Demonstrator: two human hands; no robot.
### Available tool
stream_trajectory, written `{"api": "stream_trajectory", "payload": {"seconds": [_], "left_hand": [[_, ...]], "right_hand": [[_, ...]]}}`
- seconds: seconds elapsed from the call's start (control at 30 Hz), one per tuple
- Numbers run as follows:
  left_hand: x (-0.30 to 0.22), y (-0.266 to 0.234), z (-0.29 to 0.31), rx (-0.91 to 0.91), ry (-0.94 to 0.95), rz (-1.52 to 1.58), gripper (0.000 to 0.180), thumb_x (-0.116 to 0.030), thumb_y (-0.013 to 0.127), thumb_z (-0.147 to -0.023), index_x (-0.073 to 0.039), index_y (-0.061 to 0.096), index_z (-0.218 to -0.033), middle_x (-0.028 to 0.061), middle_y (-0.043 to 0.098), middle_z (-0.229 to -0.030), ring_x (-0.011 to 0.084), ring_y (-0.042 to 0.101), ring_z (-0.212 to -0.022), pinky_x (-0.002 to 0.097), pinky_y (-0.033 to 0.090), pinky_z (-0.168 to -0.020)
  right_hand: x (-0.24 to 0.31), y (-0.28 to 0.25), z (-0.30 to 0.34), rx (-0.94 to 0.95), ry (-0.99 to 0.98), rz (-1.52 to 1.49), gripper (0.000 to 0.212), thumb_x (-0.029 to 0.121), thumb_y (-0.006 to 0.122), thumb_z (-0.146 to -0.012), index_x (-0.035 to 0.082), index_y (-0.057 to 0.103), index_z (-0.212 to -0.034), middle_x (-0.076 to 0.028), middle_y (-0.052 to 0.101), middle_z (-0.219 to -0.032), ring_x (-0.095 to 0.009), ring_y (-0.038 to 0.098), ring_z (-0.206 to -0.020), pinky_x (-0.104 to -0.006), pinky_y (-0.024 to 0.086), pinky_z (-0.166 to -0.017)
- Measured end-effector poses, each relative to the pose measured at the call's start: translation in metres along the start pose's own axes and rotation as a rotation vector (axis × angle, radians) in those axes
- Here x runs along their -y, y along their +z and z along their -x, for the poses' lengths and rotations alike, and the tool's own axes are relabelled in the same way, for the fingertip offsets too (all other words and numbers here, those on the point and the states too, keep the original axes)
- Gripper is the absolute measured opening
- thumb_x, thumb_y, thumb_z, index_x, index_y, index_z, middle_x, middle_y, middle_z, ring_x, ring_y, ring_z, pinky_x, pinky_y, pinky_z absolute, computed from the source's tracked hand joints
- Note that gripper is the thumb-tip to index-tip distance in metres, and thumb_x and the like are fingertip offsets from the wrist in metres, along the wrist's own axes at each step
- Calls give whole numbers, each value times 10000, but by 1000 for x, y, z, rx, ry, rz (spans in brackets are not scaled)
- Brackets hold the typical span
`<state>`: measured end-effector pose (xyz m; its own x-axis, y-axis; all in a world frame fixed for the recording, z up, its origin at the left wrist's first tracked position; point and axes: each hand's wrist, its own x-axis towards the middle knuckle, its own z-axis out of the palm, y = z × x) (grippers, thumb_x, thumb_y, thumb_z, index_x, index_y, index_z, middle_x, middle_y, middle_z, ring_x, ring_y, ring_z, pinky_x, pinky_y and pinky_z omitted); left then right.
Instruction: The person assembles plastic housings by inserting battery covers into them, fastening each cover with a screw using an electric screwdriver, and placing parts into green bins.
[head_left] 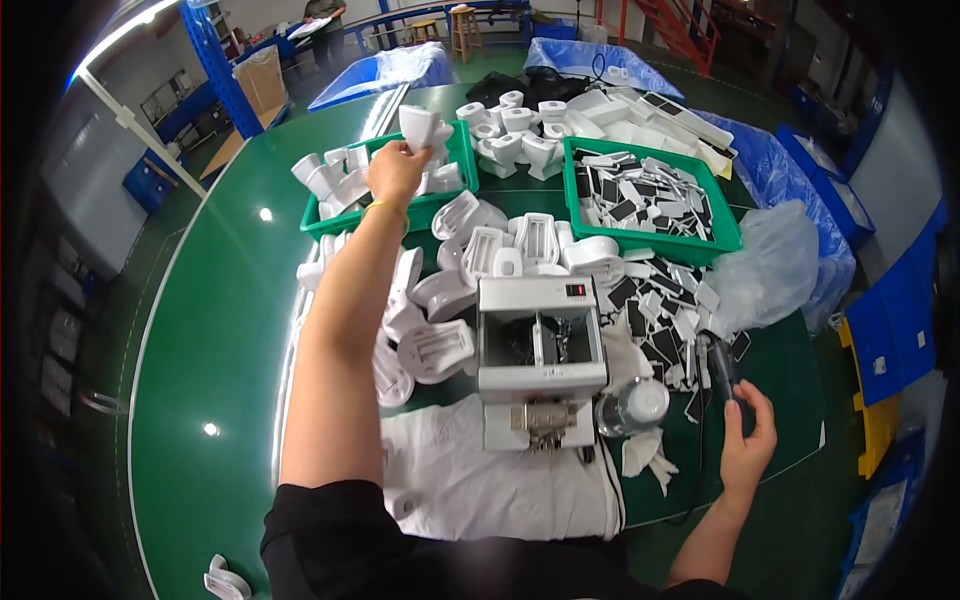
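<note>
— Where is the left hand point(396, 172) now, and how is the arm?

— The left arm is stretched far forward, almost straight. The hand is raised over the left green crate point(330, 222) and its fingers are closed around a white plastic part point(420, 127), which stands up above the fingers. Under and around the hand, the crate is full of similar white parts.

— And the right hand point(748, 440)?

— It stays close to the body, with the forearm bent. It grips a dark handheld tool point(722, 368), which points away from the person; a cable runs down from it.

— What is near this hand?

— Just to its left there is a round clear container point(636, 405), and further left a white box-shaped machine point(541, 340) on a white cloth point(470, 480). Beyond the hand lies a heap of small black and white flat pieces point(660, 310), and further away the right green crate point(722, 242) with more of them.
</note>
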<state>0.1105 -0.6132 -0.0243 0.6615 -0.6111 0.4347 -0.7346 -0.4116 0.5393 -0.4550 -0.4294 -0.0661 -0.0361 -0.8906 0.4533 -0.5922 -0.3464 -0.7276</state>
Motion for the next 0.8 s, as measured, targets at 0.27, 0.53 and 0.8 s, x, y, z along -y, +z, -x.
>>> {"api": "stream_trajectory", "payload": {"seconds": [0.27, 0.53, 0.8], "left_hand": [[-24, 62, -34, 221, -179, 14, 467, -403, 741, -791, -1, 727, -1029, 216, 701, -1093, 361, 667, -1053, 424, 528, -897], [4, 10, 32, 149, 187, 174, 366, -311, 691, -812, -79, 708, -1095, 109, 736, -1010, 311, 685, -979, 415, 529, -872], [71, -169, 165, 340, 256, 144, 341, -252, 746, -839, -56, 704, -1115, 97, 725, -1060, 236, 693, -977, 348, 515, -886]], "right_hand": [[-8, -3, 6, -18, 175, -138, 211, 0, 612, -935, -45, 638, -1140, -95, 667, -1022, -149, 624, -944, -272, 479, -872], [4, -5, 22, 51, 192, -285, 210, 26, 603, -961, -65, 629, -1148, -102, 681, -1011, -138, 640, -935, -247, 496, -852], [51, 10, 39, 197, 59, -444, 182, 24, 601, -962, -67, 637, -1116, -91, 693, -964, -123, 639, -891, -239, 487, -833]]}}
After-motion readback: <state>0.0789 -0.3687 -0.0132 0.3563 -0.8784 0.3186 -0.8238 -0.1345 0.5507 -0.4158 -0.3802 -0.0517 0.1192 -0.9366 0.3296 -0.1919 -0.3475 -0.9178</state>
